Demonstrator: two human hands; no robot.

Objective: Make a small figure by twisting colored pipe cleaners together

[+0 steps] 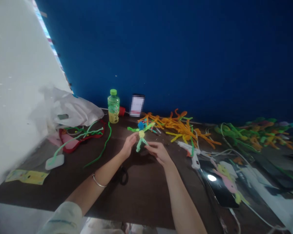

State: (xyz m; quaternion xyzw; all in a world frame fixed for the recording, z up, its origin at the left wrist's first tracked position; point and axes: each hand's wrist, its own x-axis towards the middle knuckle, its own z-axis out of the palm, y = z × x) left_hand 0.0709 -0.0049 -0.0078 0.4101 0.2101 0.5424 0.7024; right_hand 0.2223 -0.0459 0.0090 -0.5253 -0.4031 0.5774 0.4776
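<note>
A small pipe-cleaner figure (pixel 142 134) stands upright in the air above the dark table, between my two hands. Its head is blue, its body yellow, its arms bright green and its legs pale green. My left hand (pixel 130 145) grips the figure at the side of its body, below one arm. With its fingertips, my right hand (pixel 160 153) holds the end of a pale green leg. Both palms are partly hidden by the angle.
A green-capped drink bottle (pixel 113 109) and a propped phone (pixel 137 105) stand at the back. Orange pipe cleaners (pixel 178 125) lie behind my right hand. To the right are a glue gun (pixel 194 155) and a black tablet (pixel 221 188). A white plastic bag (pixel 78 109) sits at left.
</note>
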